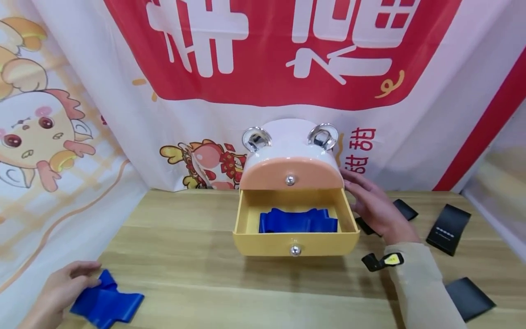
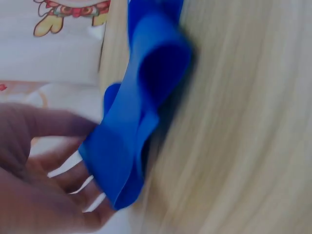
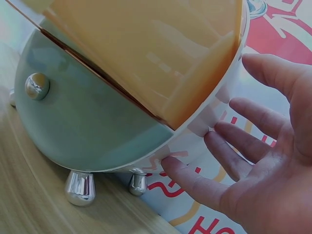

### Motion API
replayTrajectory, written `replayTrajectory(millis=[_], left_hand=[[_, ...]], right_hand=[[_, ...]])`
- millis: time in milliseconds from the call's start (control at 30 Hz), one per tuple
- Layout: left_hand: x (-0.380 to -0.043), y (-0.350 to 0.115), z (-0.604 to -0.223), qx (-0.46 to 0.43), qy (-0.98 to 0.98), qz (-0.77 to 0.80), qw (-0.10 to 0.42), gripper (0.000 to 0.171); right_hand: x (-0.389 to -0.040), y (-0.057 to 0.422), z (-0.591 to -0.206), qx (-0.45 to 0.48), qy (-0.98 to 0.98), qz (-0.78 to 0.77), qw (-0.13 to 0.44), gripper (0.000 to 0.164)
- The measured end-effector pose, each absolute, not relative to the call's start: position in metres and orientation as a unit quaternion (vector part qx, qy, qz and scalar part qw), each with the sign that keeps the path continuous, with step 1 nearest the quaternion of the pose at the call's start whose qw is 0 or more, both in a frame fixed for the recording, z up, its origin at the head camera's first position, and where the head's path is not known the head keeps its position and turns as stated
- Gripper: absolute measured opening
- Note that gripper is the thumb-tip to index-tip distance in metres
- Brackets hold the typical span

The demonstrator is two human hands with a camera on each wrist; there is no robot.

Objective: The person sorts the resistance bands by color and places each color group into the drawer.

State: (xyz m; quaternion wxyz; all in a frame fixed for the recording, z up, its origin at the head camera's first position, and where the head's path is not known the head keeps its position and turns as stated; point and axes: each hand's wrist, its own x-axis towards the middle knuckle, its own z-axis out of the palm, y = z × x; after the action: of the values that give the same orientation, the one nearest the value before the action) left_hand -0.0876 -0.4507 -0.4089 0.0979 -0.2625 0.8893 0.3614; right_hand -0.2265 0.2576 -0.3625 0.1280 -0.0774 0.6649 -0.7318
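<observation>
While the left hand [image 1: 65, 287] pinches a blue band [image 1: 107, 302], the right hand [image 1: 376, 212] rests relaxed, uncurled fingers against the cabinet [image 1: 292, 168].

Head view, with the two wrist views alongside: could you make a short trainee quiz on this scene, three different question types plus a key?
1. Multiple choice: which drawer of the cabinet is pulled out?
A) the peach one
B) the green one
C) the yellow one
2. True or false: the left hand holds a black packet.
3. Short answer: which hand is beside the cabinet?

Key
1. C: the yellow drawer is out, with a blue strip lying inside.
2. False: it holds another blue strip.
3. The right hand.
</observation>
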Motion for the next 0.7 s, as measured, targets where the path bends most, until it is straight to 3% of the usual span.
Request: replayTrajectory(millis=[300,467,700], left_hand=[[-0.068,-0.476,-0.413,-0.204,0.912,0.281,0.218,0.102],[-0.065,-0.484,-0.416,-0.165,0.899,0.315,0.257,0.09],[-0.065,-0.479,-0.418,-0.173,0.899,0.317,0.248,0.085]], right_hand=[[-0.227,0.25,-0.366,-0.086,0.676,-0.72,0.13,0.06],[-0.227,0.25,-0.366,-0.089,0.67,-0.725,0.129,0.059],[-0.227,0.249,-0.368,-0.08,0.675,-0.721,0.134,0.059]])
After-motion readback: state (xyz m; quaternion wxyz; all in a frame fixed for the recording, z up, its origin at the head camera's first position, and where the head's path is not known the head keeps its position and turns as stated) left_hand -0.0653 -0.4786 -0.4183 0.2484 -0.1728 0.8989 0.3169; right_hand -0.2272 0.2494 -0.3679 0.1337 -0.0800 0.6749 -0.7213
